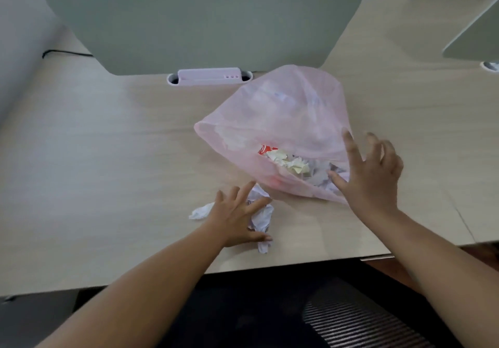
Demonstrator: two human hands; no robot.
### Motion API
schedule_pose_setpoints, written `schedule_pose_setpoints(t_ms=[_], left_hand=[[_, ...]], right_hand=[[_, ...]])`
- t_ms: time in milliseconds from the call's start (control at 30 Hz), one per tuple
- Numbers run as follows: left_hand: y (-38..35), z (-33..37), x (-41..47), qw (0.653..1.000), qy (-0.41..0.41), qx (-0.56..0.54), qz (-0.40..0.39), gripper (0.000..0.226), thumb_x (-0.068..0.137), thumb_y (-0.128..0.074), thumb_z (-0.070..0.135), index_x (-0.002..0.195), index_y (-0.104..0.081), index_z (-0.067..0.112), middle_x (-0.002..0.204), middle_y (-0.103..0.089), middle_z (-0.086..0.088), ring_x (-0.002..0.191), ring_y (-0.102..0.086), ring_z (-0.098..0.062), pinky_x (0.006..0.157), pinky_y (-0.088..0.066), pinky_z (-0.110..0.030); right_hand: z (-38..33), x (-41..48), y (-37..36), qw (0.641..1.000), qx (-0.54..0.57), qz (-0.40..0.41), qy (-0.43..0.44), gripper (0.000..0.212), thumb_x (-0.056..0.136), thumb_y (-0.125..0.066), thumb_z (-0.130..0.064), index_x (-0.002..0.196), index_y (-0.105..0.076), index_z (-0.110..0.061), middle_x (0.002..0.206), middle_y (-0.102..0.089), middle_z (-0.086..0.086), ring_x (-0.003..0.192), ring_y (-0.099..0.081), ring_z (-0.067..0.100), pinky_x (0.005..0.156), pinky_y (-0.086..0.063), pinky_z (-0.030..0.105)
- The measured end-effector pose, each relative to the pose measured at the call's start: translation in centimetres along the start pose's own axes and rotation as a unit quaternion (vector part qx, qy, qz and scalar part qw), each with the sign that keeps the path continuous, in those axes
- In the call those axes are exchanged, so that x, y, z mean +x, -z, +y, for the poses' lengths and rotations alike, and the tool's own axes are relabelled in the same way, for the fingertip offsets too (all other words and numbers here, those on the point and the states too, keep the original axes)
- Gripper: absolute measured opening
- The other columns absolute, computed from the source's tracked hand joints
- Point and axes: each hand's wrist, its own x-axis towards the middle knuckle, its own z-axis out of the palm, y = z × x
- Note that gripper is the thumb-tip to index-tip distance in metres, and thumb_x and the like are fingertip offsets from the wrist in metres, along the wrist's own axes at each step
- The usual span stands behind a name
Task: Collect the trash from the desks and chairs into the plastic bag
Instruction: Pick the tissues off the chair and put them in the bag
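Worktop (108, 158): pink bag (283, 110) lies sideways, mouth facing you.
Left hand (232, 218): fingers spread on crumpled paper (263, 216) beside it.
Right hand (372, 174): fingers apart at the mouth, probably holding it open.

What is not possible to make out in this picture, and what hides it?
Head view:
- the crumpled paper: partly under the left hand.
- the trash in the pink plastic bag: mostly veiled by its film, some behind the right hand.
- the chair: cut off by the bottom edge.
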Motion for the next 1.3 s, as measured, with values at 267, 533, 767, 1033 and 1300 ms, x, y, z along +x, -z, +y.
schedule_pose_setpoints(t_ms=[267,533,767,1033,1300], left_hand=[[-0.8,0.0,-0.1,0.964,0.041,-0.252,0.072,0.039,0.069,-0.056,0.030,0.104,-0.041,0.023,0.103,-0.049,-0.016,0.081,-0.058,-0.035,0.069,-0.055,-0.042],[7.8,3.3,4.5,0.897,-0.084,-0.299,0.315,0.038,0.073,-0.062,0.001,0.100,-0.039,0.014,0.106,-0.038,-0.007,0.098,-0.044,-0.025,0.083,-0.043,-0.027],[14.7,4.9,12.8,0.822,-0.004,-0.344,0.454,0.048,0.078,-0.067,0.001,0.108,-0.033,0.019,0.115,-0.039,-0.025,0.102,-0.035,-0.011,0.084,-0.033,-0.004],[10.1,3.9,13.0,0.941,-0.055,-0.198,0.271,0.045,0.080,-0.056,0.042,0.115,-0.053,0.013,0.117,-0.056,-0.016,0.096,-0.059,-0.037,0.066,-0.036,-0.029],[9.6,0.3,13.3,0.991,0.029,-0.042,0.128,0.070,0.092,-0.033,0.065,0.150,-0.027,0.027,0.145,-0.040,-0.013,0.131,-0.036,-0.035,0.104,-0.041,-0.049]], right_hand=[[-1.4,3.2,1.8,0.894,0.380,-0.125,-0.202,0.032,0.090,-0.035,-0.002,0.106,-0.061,-0.013,0.102,-0.064,0.008,0.087,-0.055,0.026,0.064,-0.040,0.031],[-2.0,9.1,4.6,0.822,0.480,-0.174,-0.252,0.020,0.091,-0.040,-0.014,0.093,-0.059,-0.018,0.087,-0.060,0.001,0.075,-0.054,0.018,0.055,-0.039,0.025],[-1.2,12.2,6.0,0.781,0.536,-0.166,-0.274,0.016,0.084,-0.042,-0.013,0.077,-0.055,-0.020,0.086,-0.063,0.006,0.074,-0.058,0.023,0.062,-0.046,0.028],[-0.2,13.8,6.9,0.763,0.556,-0.174,-0.281,0.027,0.078,-0.042,-0.018,0.093,-0.064,-0.018,0.101,-0.070,0.013,0.092,-0.069,0.032,0.081,-0.056,0.052],[0.6,13.5,6.3,0.757,0.565,-0.157,-0.289,0.020,0.090,-0.044,-0.018,0.098,-0.062,-0.013,0.102,-0.068,0.014,0.080,-0.062,0.026,0.080,-0.056,0.049]])
